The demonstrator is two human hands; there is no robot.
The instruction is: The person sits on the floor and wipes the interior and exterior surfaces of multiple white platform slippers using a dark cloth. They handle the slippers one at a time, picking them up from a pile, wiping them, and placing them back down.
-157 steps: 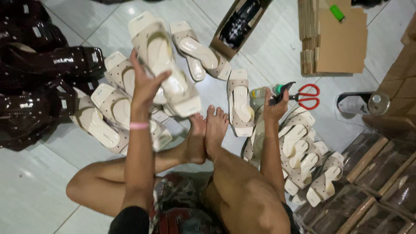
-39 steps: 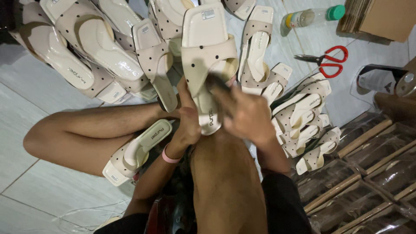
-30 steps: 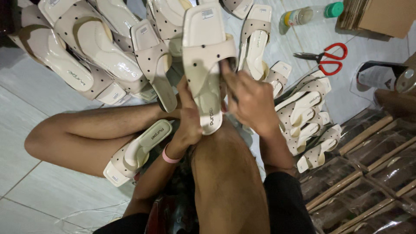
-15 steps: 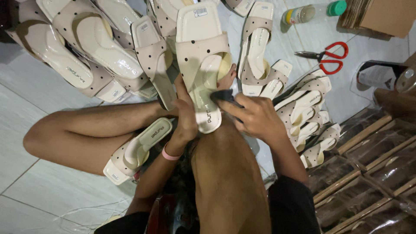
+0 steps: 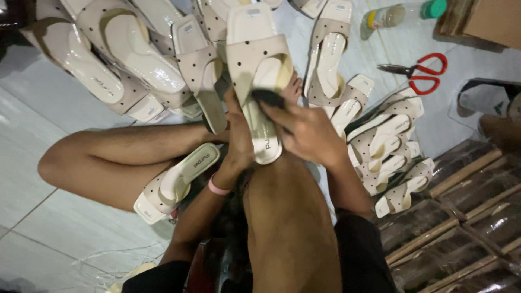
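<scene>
I sit on a tiled floor with my legs folded. My left hand [image 5: 239,142] grips a cream dotted sandal [image 5: 258,59] by its heel end and holds it upright over my knee. My right hand [image 5: 306,130] pinches a small dark object [image 5: 268,97], perhaps a cloth or sponge, against the sandal's insole just below the strap. A pink band circles my left wrist. Another matching sandal [image 5: 176,182] lies on the floor under my left forearm.
Several cream sandals [image 5: 125,59] are piled at upper left, more are stacked at right [image 5: 388,152]. Red-handled scissors [image 5: 418,70] and a green-capped bottle [image 5: 404,13] lie on the tiles. Cardboard [image 5: 488,19] sits top right, plastic-wrapped boxes [image 5: 461,211] lower right.
Earlier my left hand reached into the sandal pile; since then one sandal is held up, and my right hand has slid the dark object up the insole towards the strap.
</scene>
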